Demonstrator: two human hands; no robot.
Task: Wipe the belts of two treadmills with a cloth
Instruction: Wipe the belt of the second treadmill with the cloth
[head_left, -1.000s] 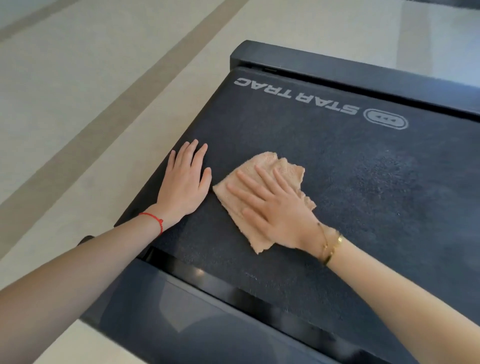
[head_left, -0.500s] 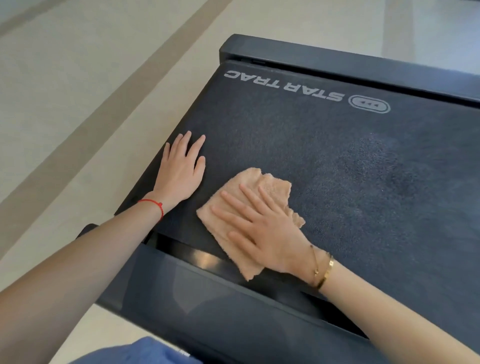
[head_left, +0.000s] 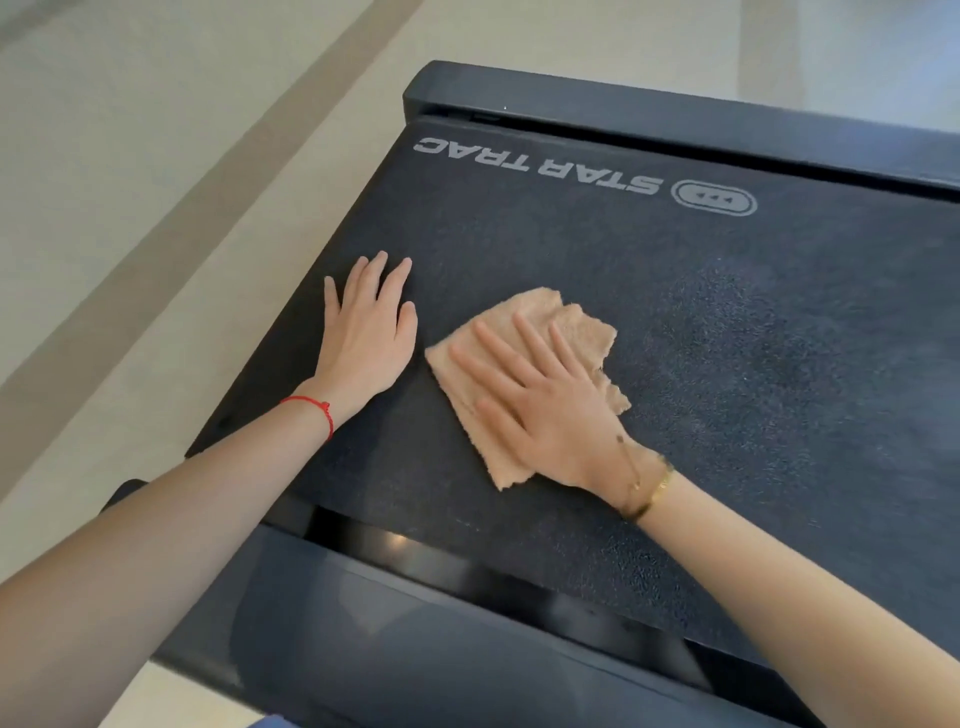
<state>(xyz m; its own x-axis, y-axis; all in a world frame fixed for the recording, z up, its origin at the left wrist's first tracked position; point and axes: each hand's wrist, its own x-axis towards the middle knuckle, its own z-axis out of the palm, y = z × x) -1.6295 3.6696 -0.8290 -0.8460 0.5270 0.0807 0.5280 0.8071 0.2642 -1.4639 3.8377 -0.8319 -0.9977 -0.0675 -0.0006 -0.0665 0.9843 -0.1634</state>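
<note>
A dark, textured treadmill belt with white "STAR TRAC" lettering fills most of the view. A tan cloth lies flat on the belt near its left side. My right hand presses on the cloth with straight, spread fingers and covers its middle. Left of the cloth, my left hand rests flat on the bare belt by the belt's left edge, fingers straight. A darker patch marks the belt to the right of the cloth.
A black end cap runs along the far end of the belt. A glossy black housing borders the belt on my side. Pale floor with a darker stripe lies to the left.
My right hand slid the cloth toward me half a second ago, then pushed it back away from me along the belt. My left hand stayed flat in place.
</note>
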